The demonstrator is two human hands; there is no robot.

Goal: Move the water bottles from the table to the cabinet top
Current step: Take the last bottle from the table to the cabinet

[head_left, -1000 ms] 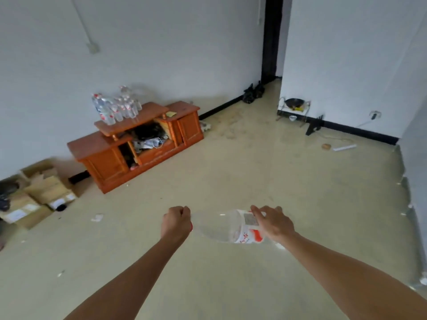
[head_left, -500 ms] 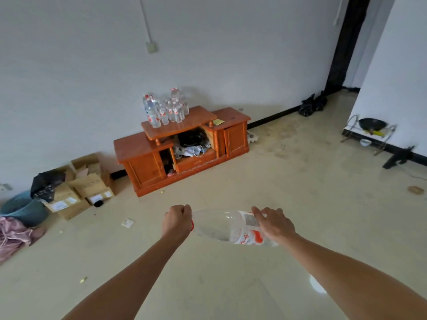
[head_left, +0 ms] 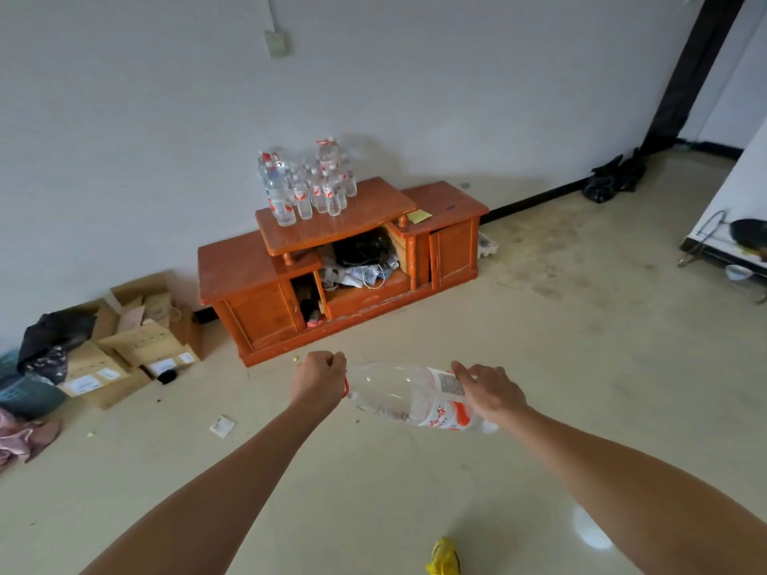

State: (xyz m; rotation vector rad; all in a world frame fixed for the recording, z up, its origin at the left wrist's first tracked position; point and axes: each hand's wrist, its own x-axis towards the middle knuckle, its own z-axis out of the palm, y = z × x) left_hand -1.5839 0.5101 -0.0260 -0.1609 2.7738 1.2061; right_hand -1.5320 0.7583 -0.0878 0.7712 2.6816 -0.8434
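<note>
I carry a large clear water bottle [head_left: 409, 398] with a red and white label, held sideways in front of me. My left hand [head_left: 318, 379] is closed around its red-capped neck. My right hand [head_left: 489, 392] grips its body near the label. Ahead stands a low orange wooden cabinet [head_left: 344, 259] against the wall. Several smaller water bottles [head_left: 309, 186] stand grouped on its raised top shelf [head_left: 369, 217], towards the left and back. The table is out of view.
Open cardboard boxes [head_left: 133, 346], a black bag [head_left: 52, 338] and a bin sit left of the cabinet. A metal rack [head_left: 730, 251] stands at the right wall, black bags [head_left: 614, 178] near the doorway. Paper scrap [head_left: 223, 426] lies on the floor. A yellow shoe [head_left: 444, 558] shows below.
The view has swung right-to-left and closer: the cabinet now sits nearer and more central. Both hands keep the same grip on the big bottle.
</note>
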